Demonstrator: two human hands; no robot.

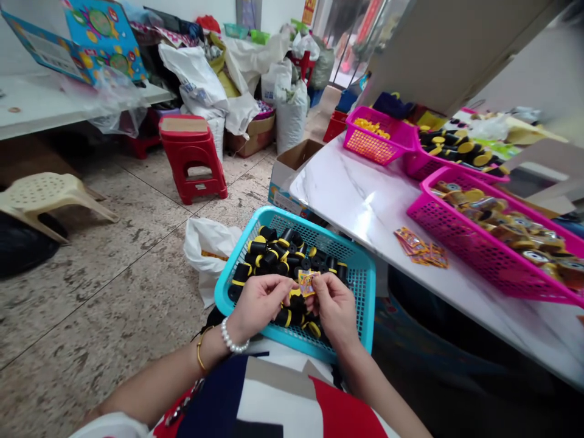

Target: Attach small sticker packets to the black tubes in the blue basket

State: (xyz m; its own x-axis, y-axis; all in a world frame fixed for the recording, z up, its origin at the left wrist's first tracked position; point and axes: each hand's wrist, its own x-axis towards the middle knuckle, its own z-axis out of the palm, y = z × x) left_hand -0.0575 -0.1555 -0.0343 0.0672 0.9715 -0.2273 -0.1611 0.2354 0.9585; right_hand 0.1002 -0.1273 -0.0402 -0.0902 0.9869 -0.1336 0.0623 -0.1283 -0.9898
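Observation:
My right hand (338, 309) pinches a small printed orange and yellow card (307, 281) between thumb and fingers, above the basket. Just left of the card, my left hand (263, 299) has its thumb and fingers pressed together; what they hold, if anything, is hidden. A pearl bracelet and a gold bangle circle my left wrist. Under both hands, a turquoise plastic basket (369, 304) contains many black cylindrical pieces with yellow bands (269, 258). More small printed cards (420, 248) lie loosely piled on the white marbled table (356, 201) to the right.
A long pink basket (460, 243) of gold pieces stands on the table; behind it a pink basket holds black-and-yellow parts (463, 149) and a smaller pink basket (374, 152) yellow ones. A red stool (191, 159), cardboard box (292, 173) and white bag (207, 243) are on the floor.

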